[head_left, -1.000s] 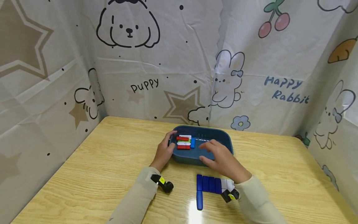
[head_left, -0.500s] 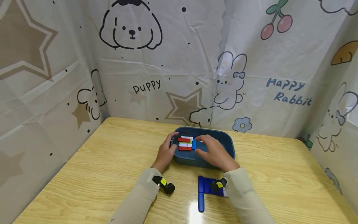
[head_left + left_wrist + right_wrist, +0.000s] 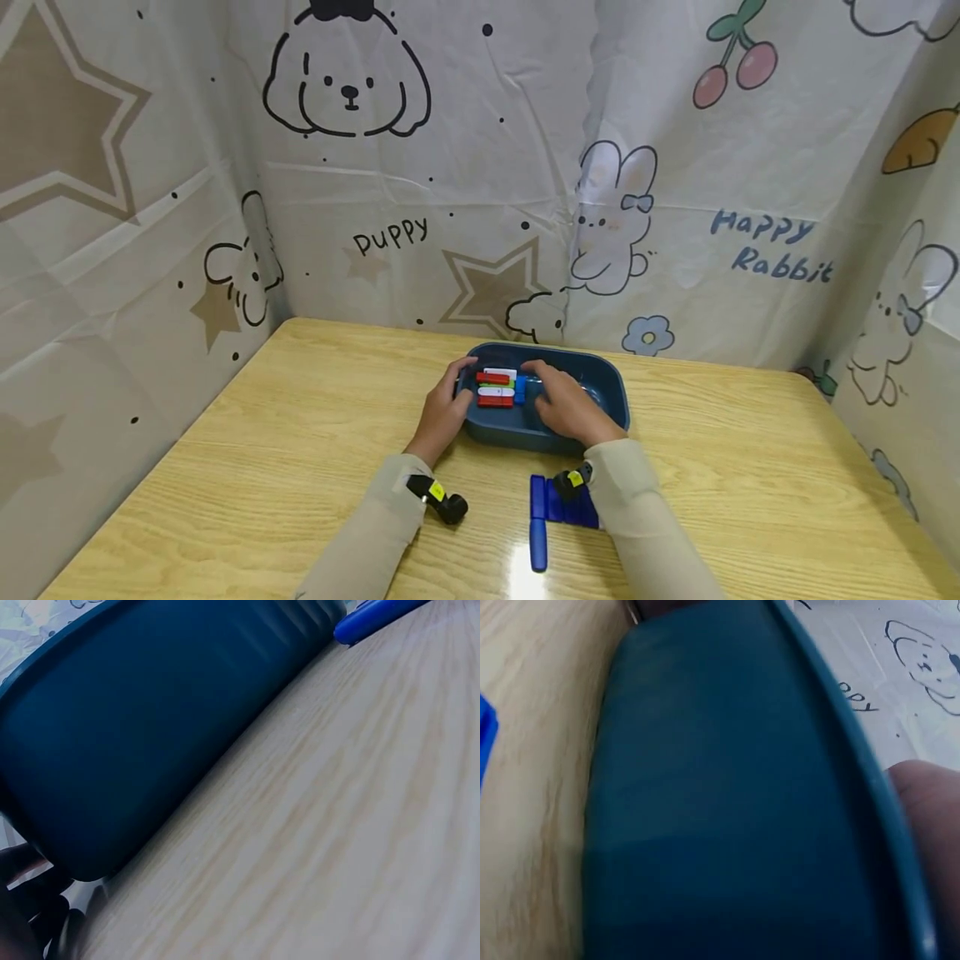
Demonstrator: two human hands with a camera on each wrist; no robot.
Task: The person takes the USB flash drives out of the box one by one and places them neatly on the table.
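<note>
The left hand grips the left end of a dark blue-green plastic bin, thumb at its near rim and fingers round the end. In the left wrist view, its fingers curl dimly by the bin's lower corner. Over the bin's middle reaches the right hand, index finger and thumb apart. Its fingertips are beside a small blue block-like piece; the other fingers are hidden beneath. Left of it lie red, white and green short bar-shaped pieces, side by side.
A row of dark blue pieces lies on the wooden table before the bin, partly under the right wrist. A longer blue piece extends toward me at its left. Behind the table hangs a printed cloth.
The right hand moves left inside the bin to the blue piece, then draws back slightly with its thumb. The left hand keeps its grip on the bin.
</note>
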